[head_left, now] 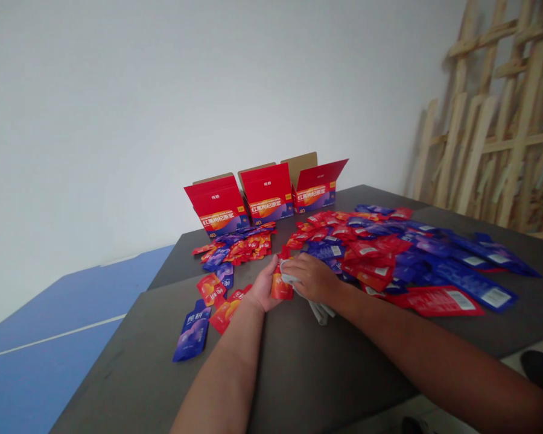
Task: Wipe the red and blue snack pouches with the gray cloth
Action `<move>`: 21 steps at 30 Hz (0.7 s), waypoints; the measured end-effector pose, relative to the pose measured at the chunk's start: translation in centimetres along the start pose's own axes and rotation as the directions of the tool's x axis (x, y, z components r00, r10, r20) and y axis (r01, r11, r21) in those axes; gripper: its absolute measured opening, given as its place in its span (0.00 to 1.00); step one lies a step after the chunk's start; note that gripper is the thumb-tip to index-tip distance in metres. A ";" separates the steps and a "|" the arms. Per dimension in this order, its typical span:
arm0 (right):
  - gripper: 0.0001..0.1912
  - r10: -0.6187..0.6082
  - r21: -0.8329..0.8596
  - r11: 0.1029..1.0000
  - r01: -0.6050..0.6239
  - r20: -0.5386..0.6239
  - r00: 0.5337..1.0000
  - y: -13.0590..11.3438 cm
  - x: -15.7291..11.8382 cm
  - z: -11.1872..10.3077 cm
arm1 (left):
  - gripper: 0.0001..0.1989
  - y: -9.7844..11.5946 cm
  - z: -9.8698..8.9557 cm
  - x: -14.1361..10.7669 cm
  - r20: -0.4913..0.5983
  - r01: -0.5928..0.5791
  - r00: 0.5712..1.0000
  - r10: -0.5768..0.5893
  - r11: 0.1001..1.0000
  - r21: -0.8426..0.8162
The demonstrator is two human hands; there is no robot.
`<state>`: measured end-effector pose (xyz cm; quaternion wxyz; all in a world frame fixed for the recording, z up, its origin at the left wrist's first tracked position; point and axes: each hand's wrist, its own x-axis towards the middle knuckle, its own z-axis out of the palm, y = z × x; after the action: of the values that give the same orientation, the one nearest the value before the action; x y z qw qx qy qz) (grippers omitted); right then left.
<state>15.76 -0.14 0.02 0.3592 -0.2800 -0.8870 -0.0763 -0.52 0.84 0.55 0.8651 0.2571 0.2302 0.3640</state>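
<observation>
My left hand (265,286) grips a red pouch (281,288) with an orange print, low over the dark table. A pale grey cloth (294,281) is bunched in my right hand (314,277) and presses against the pouch's face; its loose end hangs below the palm. Left of my hands, several red and blue pouches lie apart, among them a blue pouch (192,330) nearest the front. Behind them a small heap of pouches (242,246) rests before the boxes. To the right spreads a larger pile of red and blue pouches (380,244).
Three red boxes, the left one (217,205), the middle one (266,193) and the right one (315,187), stand with lids up at the back of the dark table (326,367). A blue surface (72,319) adjoins at left. Wooden frames (502,132) lean on the wall at right.
</observation>
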 end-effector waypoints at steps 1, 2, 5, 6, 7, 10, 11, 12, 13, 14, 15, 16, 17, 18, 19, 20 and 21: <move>0.18 0.043 -0.013 0.999 -0.043 -0.018 0.999 0.2 0.0 0.0 | 0.18 -0.1 0.0 0.0 0.012 -0.002 1.000 0.002 1.000 0.005; 0.18 0.086 -0.026 0.996 -0.087 -0.038 0.996 0.4 0.0 -0.1 | 0.16 -0.2 -0.1 0.0 0.018 -0.007 1.000 0.007 1.000 0.016; 0.19 0.183 -0.056 0.980 -0.189 -0.092 0.979 1.2 -0.1 -0.1 | 0.14 -0.3 -0.4 0.0 -0.015 -0.008 1.000 0.009 0.996 0.090; 0.19 0.211 -0.064 0.974 -0.218 -0.108 0.972 1.5 -0.2 -0.1 | 0.15 -0.2 -0.5 0.0 -0.034 0.009 0.999 -0.005 0.993 0.119; 0.19 0.239 -0.072 0.966 -0.249 -0.124 0.963 1.9 -0.3 -0.1 | 0.16 -0.2 -0.7 0.0 -0.051 0.031 0.998 -0.024 0.989 0.143; 0.18 0.334 -0.078 0.933 -0.350 -0.168 0.928 3.0 -0.5 0.0 | 0.19 0.0 -0.8 -0.1 -0.054 0.083 0.996 -0.075 0.981 0.175; 0.17 0.361 -0.076 0.922 -0.379 -0.182 0.915 3.3 -0.6 0.0 | 0.20 0.1 -0.8 -0.1 -0.043 0.091 0.995 -0.085 0.981 0.171; 0.17 0.379 -0.072 0.914 -0.399 -0.199 0.904 3.5 -0.6 -0.1 | 0.21 0.2 -0.8 -0.1 -0.032 0.089 0.996 -0.085 0.984 0.156; 0.17 0.384 -0.068 0.911 -0.406 -0.217 0.898 3.5 -0.6 -0.1 | 0.21 0.3 -0.8 -0.1 -0.024 0.079 0.997 -0.076 0.988 0.132; 0.17 0.372 -0.061 0.916 -0.396 -0.234 0.898 3.5 -0.6 -0.2 | 0.22 0.4 -0.8 -0.1 -0.024 0.060 0.998 -0.057 0.993 0.102; 0.17 0.342 -0.053 0.930 -0.364 -0.240 0.909 3.2 -0.6 -0.3 | 0.22 0.6 -0.8 -0.1 -0.032 0.030 0.999 -0.028 0.997 0.069; 0.17 0.288 -0.041 0.951 -0.306 -0.232 0.929 2.8 -0.5 -0.3 | 0.21 0.7 -0.8 -0.1 -0.044 -0.004 0.999 0.006 0.999 0.037; 0.18 0.213 -0.027 0.974 -0.223 -0.205 0.955 2.3 -0.5 -0.3 | 0.21 0.9 -0.8 0.0 -0.052 -0.037 0.998 0.038 0.999 0.010; 0.18 0.123 -0.010 0.992 -0.126 -0.165 0.979 1.6 -0.4 -0.2 | 0.22 1.0 -0.9 0.0 -0.052 -0.060 0.997 0.059 0.998 -0.012; 0.18 0.026 0.007 1.000 -0.025 -0.113 0.993 0.8 -0.4 -0.1 | 0.22 1.0 -0.9 0.1 -0.042 -0.068 0.997 0.067 0.997 -0.027; 0.18 -0.066 0.020 0.998 0.067 -0.057 0.996 0.1 -0.3 0.1 | 0.23 1.1 -1.0 0.1 -0.028 -0.064 0.998 0.063 0.997 -0.037; 0.17 -0.139 0.026 0.990 0.139 -0.005 0.990 -0.7 -0.2 0.3 | 0.24 1.1 -1.0 0.2 -0.016 -0.052 0.999 0.052 0.998 -0.040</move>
<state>15.33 -0.68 -0.31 0.3581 -0.2127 -0.9047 -0.0900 -1.61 1.93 0.40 0.8586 0.2427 0.2227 0.3930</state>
